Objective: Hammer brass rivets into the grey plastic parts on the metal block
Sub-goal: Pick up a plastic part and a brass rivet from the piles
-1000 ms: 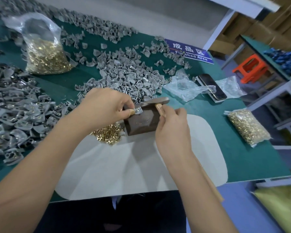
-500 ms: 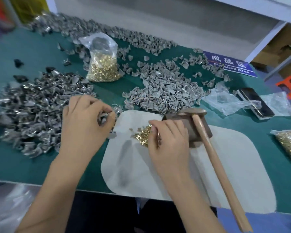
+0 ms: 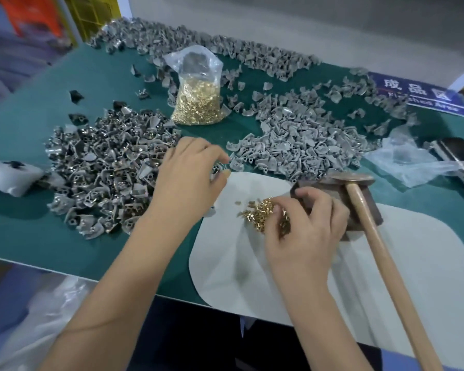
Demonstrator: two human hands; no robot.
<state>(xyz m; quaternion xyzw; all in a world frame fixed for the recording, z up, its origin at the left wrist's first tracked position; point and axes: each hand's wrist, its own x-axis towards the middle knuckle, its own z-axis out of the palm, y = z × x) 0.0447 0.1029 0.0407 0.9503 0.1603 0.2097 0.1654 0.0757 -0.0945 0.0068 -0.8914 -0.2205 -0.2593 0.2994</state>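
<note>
Right hand [image 3: 303, 234] grip pinching brass rivets [image 3: 260, 214], metal block [image 3: 340, 199] just behind.

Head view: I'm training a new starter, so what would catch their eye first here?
Probably the two hands at centre: the right hand picks at loose brass rivets on the white mat, the left hand pinches a grey part. Behind them, grey parts lie heaped across the green table.

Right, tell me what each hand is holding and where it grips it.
The left hand pinches a grey plastic part by its edge between thumb and fingertips. The right hand picks at the loose brass rivets; whether it holds one cannot be told.
</note>
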